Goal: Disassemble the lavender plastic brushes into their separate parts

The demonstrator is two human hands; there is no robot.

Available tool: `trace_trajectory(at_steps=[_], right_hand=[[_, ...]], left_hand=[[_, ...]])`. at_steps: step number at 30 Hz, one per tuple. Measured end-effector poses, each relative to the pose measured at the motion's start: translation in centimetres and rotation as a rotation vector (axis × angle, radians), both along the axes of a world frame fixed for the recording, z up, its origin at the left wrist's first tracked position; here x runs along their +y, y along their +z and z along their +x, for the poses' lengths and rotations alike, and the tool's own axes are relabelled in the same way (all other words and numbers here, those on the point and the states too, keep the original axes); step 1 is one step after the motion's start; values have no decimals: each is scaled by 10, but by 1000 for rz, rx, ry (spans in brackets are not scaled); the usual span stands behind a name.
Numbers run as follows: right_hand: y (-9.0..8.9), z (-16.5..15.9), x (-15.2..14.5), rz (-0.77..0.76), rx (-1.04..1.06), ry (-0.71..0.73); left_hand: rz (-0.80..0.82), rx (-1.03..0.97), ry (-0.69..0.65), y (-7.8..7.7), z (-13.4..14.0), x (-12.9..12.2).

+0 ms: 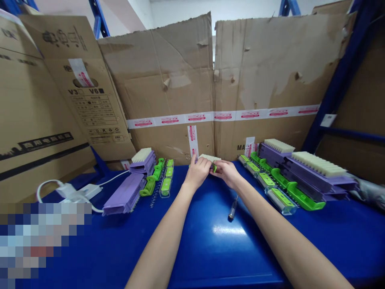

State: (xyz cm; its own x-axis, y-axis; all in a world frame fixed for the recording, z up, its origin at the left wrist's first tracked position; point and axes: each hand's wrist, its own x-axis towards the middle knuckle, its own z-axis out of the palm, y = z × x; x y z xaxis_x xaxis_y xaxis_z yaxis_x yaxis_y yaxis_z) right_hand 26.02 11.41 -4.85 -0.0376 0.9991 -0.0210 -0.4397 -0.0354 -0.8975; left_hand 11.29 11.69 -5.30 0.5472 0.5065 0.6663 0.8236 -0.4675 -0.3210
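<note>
At the far middle of the table, my left hand [197,171] and my right hand [226,171] are close together, both closed around one piece. It has a cream, ridged brush-like top [210,157]. A small bit of green shows by the right fingertips; most of the piece is hidden by my fingers. Just below my right wrist lies a screwdriver [232,210] with a dark, partly clear handle, its thin shaft pointing away from me. My forearms reach across the blue table [210,249].
Purple housings [128,192], green brackets [148,186], clear green-labelled cases [166,185] and dark springs [154,194] line the left. Matching purple parts [303,172], green brackets [303,196] and cases [281,198] line the right. A white power strip [87,192] lies left; cardboard [168,80] walls the back.
</note>
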Motion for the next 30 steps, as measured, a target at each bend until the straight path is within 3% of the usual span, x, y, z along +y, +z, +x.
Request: trace_trajectory(at_steps=[6,13,16,18,21,24,27,30], right_hand=[[-1,3,1,-6,-69,34],[-6,8,11,258,-190,-118],[-7,11,14,318,-295,-147],[-9,11,13,393,-487,-151],[-14,9,7,604,-994,-164],[-20,5,0,791,-1449,-124],[-21,3,-4,840,-1610,-126],[-17,6,-3,816,-1627,-251]], left_hand=[[-235,-33,-12,3,-1,-3],[-496,-174,141,9,3,-7],[-510,-261,199,9,1,-8],[-450,-325,244,7,-2,-7],[-370,-425,363,4,-10,-3],[-396,-527,547,3,-17,1],[-473,-597,667,2,-23,5],[-567,-607,677,0,-27,7]])
